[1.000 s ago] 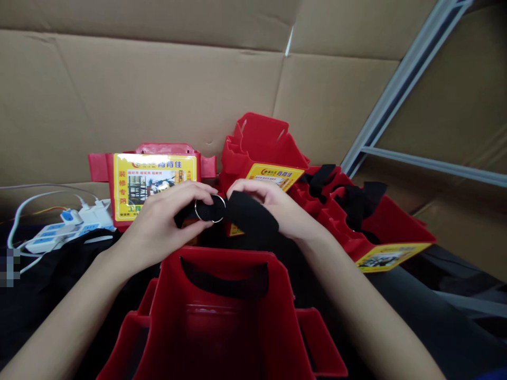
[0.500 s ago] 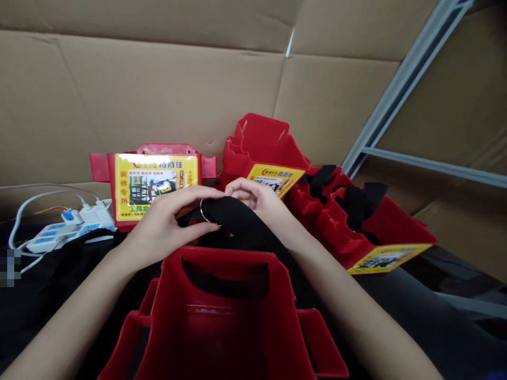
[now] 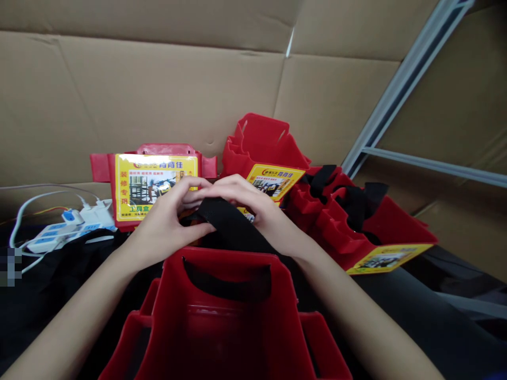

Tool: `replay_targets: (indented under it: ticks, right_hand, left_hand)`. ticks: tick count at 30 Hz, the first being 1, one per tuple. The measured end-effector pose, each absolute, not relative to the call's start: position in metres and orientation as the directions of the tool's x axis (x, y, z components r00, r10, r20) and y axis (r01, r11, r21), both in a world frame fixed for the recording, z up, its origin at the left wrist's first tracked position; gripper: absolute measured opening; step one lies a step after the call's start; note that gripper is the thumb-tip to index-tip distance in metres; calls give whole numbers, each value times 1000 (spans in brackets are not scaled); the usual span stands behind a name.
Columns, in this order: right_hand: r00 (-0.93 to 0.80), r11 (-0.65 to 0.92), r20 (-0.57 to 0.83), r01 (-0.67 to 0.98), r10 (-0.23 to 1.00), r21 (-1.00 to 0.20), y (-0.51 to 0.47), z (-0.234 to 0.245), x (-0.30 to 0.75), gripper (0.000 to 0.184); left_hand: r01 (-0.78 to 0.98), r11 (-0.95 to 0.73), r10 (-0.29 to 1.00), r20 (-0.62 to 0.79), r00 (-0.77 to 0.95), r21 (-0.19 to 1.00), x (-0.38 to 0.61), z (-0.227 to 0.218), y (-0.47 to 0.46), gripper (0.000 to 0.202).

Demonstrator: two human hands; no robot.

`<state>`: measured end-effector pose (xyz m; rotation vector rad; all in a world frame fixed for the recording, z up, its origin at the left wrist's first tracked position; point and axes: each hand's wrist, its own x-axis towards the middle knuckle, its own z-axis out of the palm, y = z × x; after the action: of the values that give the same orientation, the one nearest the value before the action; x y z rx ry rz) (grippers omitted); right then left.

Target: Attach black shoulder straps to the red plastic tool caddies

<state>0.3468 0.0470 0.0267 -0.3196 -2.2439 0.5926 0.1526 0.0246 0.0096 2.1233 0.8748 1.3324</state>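
The left hand (image 3: pixel 170 224) pinches the flat black cloth strap (image 3: pixel 237 227) — the right hand (image 3: pixel 263 211) curls close (can't tell if it squeezes). Below the grip sits the open red plastic box (image 3: pixel 291 311). Looks like strap-fitting; the next tug needs a firm pinch.

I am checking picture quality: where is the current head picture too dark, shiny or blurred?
Head view: deep shadow inside the near bin; the strap partly blends into the dark behind; glare along the top of the left label; its smallest print is too soft to read; pixelation at the left edge.
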Motion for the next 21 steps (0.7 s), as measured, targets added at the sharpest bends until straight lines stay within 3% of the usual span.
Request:
replay_targets:
  ticks: [5, 8, 12, 17, 21]
  right_hand:
    - [-716, 816, 587, -44, 377, -577, 47, 33, 352, 14]
    - [-608, 769, 605, 14, 514, -639, 47, 37, 354, 23]
    - [-626, 628, 438, 109, 646, -771, 48, 39, 353, 21]
    - [-552, 670, 435, 349, 712, -655, 52, 37, 351, 24]
    - [-471, 672, 485, 430, 737, -602, 53, 37, 351, 20]
  left_hand:
    - [211, -660, 740, 575, 349, 721, 152, 7, 28, 43]
    - [222, -668, 737, 589, 332, 710, 153, 5, 30, 43]
    - [282, -682, 731, 611, 305, 675, 153, 5, 32, 47]
    - [267, -656, 752, 581, 312, 706, 152, 5, 32, 47]
    - [258, -657, 750, 582, 314, 708, 151, 5, 33, 49]
